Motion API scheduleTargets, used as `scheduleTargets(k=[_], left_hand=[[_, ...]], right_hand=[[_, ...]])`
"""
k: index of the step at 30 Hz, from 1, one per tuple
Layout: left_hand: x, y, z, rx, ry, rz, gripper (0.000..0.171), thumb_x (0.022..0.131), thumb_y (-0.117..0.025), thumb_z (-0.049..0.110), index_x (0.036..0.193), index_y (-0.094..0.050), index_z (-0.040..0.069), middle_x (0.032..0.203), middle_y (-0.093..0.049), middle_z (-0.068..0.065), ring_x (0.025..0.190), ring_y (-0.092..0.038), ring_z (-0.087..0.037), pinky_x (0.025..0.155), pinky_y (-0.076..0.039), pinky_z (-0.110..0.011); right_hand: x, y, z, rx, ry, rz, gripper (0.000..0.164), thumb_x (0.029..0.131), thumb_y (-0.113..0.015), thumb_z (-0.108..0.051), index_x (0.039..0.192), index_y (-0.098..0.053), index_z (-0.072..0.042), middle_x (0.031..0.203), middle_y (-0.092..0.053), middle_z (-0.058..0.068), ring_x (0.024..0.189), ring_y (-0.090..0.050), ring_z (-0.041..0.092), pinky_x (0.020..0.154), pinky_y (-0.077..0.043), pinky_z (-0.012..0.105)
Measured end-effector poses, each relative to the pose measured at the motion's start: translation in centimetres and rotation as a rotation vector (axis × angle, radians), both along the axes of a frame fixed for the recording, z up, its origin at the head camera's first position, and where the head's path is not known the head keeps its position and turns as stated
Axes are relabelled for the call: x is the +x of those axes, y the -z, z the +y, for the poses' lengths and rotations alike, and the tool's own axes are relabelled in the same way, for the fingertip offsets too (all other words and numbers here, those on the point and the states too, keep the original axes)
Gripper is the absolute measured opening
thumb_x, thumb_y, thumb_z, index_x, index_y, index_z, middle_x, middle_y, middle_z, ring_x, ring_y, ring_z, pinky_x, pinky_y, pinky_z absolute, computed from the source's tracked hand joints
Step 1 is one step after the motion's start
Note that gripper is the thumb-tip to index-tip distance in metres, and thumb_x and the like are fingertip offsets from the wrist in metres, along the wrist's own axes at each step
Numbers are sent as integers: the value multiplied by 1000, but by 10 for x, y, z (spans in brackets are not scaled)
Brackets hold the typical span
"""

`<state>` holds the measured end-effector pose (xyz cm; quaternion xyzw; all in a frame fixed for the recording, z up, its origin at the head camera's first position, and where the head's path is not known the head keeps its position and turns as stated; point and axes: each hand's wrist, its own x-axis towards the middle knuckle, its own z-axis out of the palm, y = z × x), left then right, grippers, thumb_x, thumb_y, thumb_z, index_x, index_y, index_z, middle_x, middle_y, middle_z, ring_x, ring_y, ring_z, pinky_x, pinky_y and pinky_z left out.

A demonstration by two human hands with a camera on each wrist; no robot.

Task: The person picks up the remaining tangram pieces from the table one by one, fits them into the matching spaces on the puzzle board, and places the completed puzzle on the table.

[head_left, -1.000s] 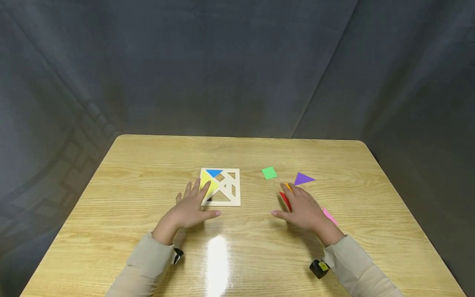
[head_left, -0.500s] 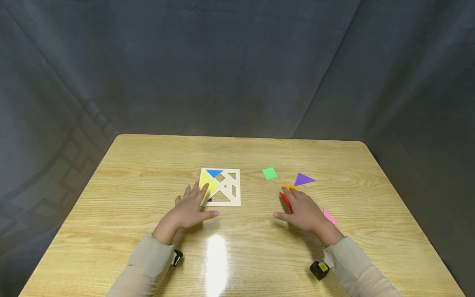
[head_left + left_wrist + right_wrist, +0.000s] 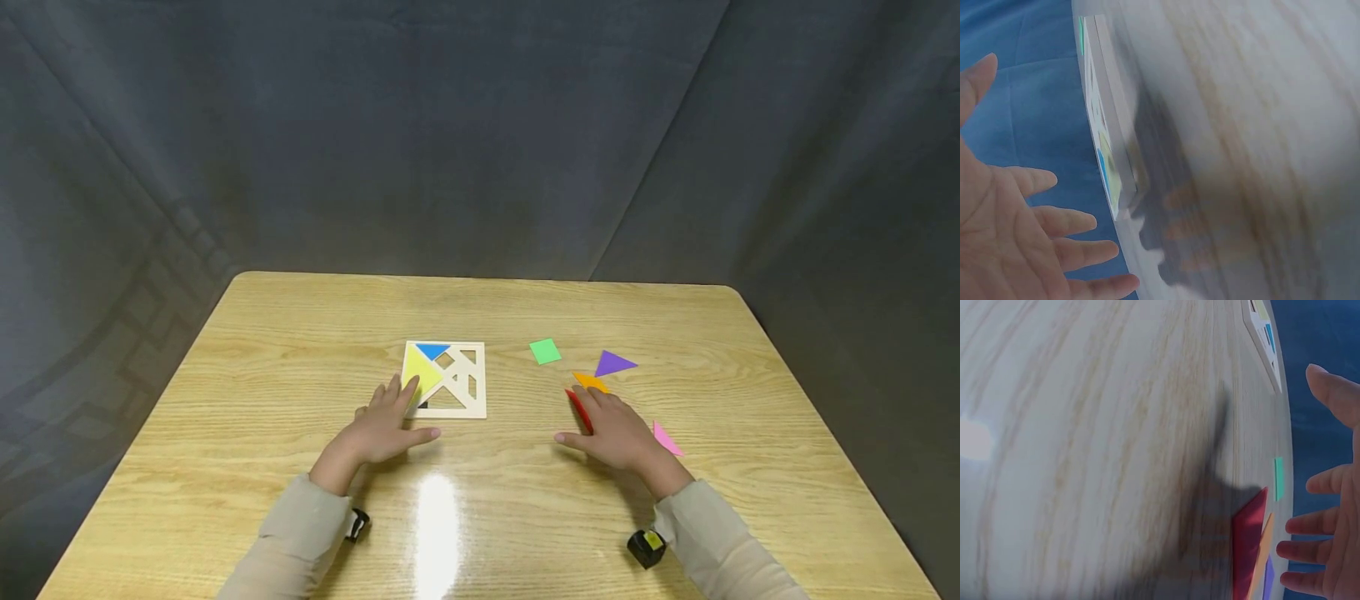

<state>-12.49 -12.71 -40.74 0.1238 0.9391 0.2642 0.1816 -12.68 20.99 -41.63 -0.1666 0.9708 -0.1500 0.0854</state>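
Puzzle board [image 3: 477, 402] lies near our left hand [image 3: 378, 429], a red piece [image 3: 1245, 544] near our right hand [image 3: 617, 429], all our fingers [image 3: 1088, 253] spread apart.

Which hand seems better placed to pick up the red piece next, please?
Probably the right hand: it hovers close by the red piece, while the left hand is over by the board.

Red piece [image 3: 578, 411] partly hidden behind right hand [image 3: 618, 429], near corner of yellow triangle [image 3: 422, 372] behind left hand [image 3: 377, 429], near edge of tabletop [image 3: 517, 517] cut off, sleeves [image 3: 303, 529] too, dark patch [image 3: 423, 405] too small to identify
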Motion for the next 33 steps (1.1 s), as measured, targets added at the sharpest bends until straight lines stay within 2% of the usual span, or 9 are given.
scheduleTargets(k=[11,21,33], left_hand=[[-1,5,-1,6,-25,-19,87,76,-50,57,139,-12,11,141,-2,-21,124,-4,-43,86,-8,-68],[-4,9,-1,1,-17,-11,87,76,-49,58,139,-13,11,140,-6,-21,124,-7,-43,86,-7,-68],[-11,15,-1,-48,-16,21,87,76,-48,57,138,-14,5,139,-13,-22,123,-12,-42,88,-9,-66]], right_hand=[[-1,4,4,-2,11,-23,88,72,-49,-62,133,-29,-2,126,-40,16,114,-35,35,91,-29,48],[-2,5,7,-7,29,-58,85,74,-51,-58,132,-30,0,126,-40,17,114,-35,36,88,-32,49],[-4,10,12,-21,46,-27,69,78,-57,-40,128,-36,2,126,-40,20,112,-35,37,88,-32,50]])
